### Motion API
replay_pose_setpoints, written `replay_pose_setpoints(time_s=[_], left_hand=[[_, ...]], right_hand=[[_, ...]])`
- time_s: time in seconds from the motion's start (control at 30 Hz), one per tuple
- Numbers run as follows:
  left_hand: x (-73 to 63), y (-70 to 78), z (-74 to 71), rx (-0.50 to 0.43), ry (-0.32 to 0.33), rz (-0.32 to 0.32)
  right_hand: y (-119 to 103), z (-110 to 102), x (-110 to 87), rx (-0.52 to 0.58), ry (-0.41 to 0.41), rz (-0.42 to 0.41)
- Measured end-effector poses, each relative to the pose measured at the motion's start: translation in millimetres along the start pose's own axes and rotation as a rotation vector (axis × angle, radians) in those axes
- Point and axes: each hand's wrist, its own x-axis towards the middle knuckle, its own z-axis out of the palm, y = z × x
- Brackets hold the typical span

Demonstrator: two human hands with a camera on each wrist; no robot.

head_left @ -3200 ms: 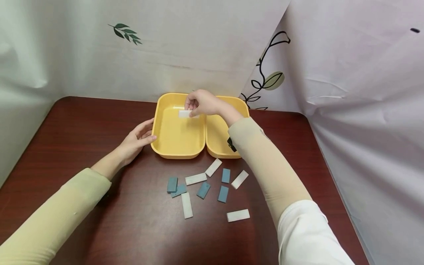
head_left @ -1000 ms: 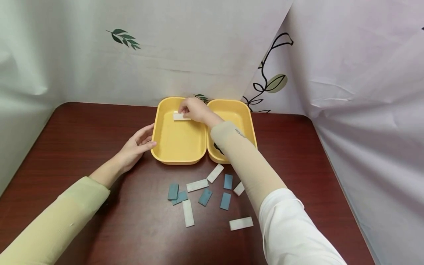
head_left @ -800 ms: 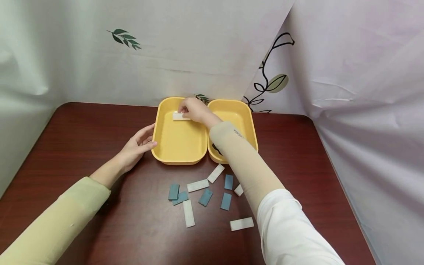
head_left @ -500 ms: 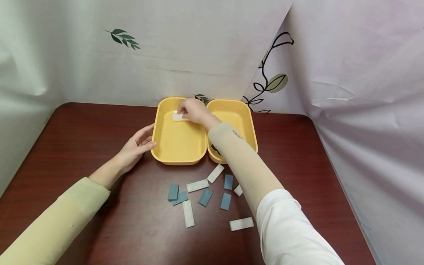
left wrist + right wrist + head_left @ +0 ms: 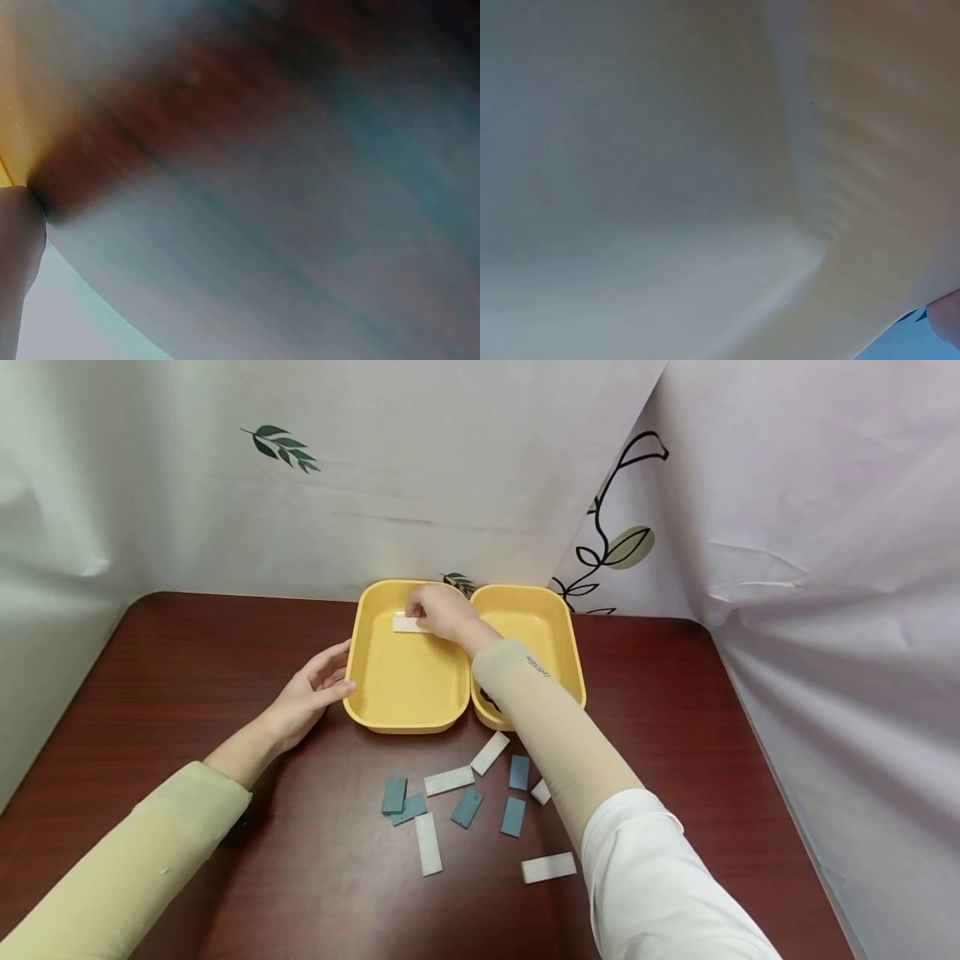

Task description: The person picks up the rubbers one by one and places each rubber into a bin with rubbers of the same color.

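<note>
In the head view, my right hand reaches into the left yellow tray near its back. Its thumb and fingers pinch a flat white rectangular block, whose right end they hide. My left hand rests against that tray's left side. Its thumb touches the rim and the other fingers lie loosely along the outer wall. A thumb tip meets yellow at the edge of the left wrist view, which is mostly blurred. The right wrist view shows blurred pale and yellowish surfaces, with the block not discernible.
A second yellow tray adjoins on the right, partly covered by the right forearm; something black shows inside. Several white blocks and several blue-grey blocks lie before the trays on the dark wooden table. White curtains hang behind.
Since the oldest frame, my right hand has brought the white block left and lower within the left tray. Over the last second both hands stay nearly still; the view has tilted slightly.
</note>
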Motion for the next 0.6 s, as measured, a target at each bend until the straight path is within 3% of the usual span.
replay_pose_setpoints(time_s=[0.6], left_hand=[[0.8,0.4,0.0,-0.024,-0.003,0.012]], right_hand=[[0.9,-0.8,2.1,-0.029,-0.023,0.024]])
